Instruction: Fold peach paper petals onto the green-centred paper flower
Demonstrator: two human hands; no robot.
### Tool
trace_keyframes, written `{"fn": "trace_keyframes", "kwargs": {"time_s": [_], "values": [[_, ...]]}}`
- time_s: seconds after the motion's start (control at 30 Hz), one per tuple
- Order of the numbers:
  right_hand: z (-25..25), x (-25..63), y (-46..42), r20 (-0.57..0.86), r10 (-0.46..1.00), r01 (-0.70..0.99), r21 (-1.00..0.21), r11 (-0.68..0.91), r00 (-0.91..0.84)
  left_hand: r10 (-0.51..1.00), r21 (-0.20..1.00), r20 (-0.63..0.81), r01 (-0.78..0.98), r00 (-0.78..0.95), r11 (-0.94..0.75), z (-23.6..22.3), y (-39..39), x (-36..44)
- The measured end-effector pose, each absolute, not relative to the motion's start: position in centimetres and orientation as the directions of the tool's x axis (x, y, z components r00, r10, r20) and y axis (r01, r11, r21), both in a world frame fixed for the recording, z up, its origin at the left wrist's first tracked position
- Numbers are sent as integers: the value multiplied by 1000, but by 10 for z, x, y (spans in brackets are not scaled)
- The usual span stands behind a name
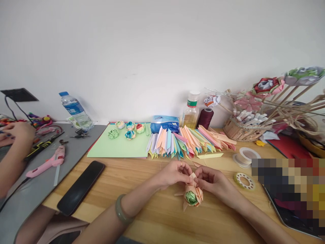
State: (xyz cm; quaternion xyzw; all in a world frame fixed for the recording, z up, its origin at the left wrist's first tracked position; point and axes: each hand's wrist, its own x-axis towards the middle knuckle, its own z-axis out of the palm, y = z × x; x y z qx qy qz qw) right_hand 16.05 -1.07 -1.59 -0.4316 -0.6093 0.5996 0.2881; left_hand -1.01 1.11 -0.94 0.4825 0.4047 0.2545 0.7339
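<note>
Between my hands is a folded paper flower [192,197] with a green centre and peach outer petals, held just above the wooden table. My left hand [177,173] pinches its upper petal from the left, thumb against the paper. From the right, my right hand [210,178] grips the same petal with thumb and curled fingers. Loose peach strips stick out at the flower's left and lower edge. Just beyond my hands lies a long spread of folded paper strips [175,144] in several colours. Five-petal details inside the flower are too small to make out.
Several finished paper flowers [130,126] sit on green paper sheets [101,149]. A black phone [81,188] lies left; tape rolls [244,181] lie right. On the grey table are a pink glue gun [48,164] and another person's hand [19,135]. A wooden basket [243,132] stands back right.
</note>
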Motion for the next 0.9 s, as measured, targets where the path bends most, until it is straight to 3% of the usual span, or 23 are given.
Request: {"fn": "trace_keyframes", "kwargs": {"time_s": [0.33, 0.77, 0.9], "values": [[-17, 160, -18, 2, 925, 511, -833, 212, -381, 866, 971, -194, 216, 462, 102, -15, 8, -5], [-12, 161, -20, 45, 938, 492, -842, 221, -345, 889, 980, -145, 187, 435, 69, -9, 4, -4], [-8, 160, -20, 65, 945, 481, -848, 221, -320, 840, 970, -238, 162, 488, 181, -10, 8, -6]]}}
